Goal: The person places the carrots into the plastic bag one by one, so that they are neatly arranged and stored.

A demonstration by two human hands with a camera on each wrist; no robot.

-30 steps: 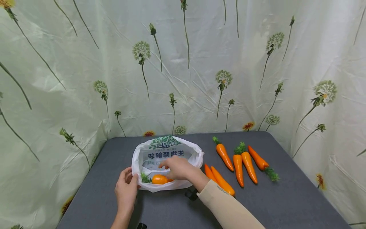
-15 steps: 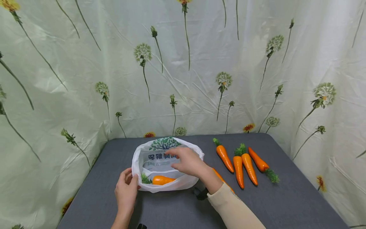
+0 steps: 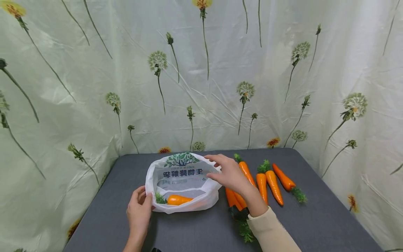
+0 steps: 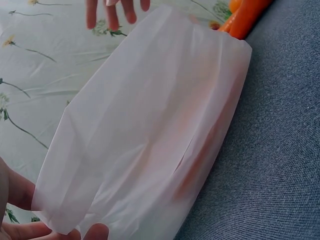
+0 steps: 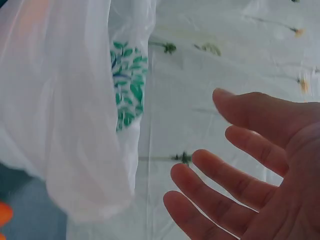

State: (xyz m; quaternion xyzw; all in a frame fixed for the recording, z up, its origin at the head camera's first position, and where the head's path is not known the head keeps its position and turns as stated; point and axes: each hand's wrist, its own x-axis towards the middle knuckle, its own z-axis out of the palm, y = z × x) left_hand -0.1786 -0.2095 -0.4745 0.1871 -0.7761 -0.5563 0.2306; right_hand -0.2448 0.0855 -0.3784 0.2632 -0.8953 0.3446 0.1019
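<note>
A white plastic bag [image 3: 204, 203] with a printed green tree stands with its mouth wide apart on the grey table. Inside it lies an orange carrot [image 3: 178, 200] with green leaves at its left end. My left hand [image 3: 139, 210] pinches the bag's left rim between thumb and fingers. To the right of the mouth, my right hand [image 3: 231, 175] hovers with fingers spread and holds nothing. The right wrist view shows that hand [image 5: 295, 185] apart from the bag's side. Through the bag's wall [image 4: 125, 115] in the left wrist view, orange shows faintly.
Right of the bag, two carrots [image 3: 232, 199] lie partly under my right forearm, green leaves [image 3: 246, 231] toward me. Farther right are several more, among them a carrot [image 3: 274, 187] and one angled carrot [image 3: 284, 178]. A flower-printed curtain [image 3: 201, 87] hangs behind the table [image 3: 132, 168].
My right hand has lifted out of the bag and moved right, past its rim. The carrot inside is now uncovered. My left hand stays at the left rim.
</note>
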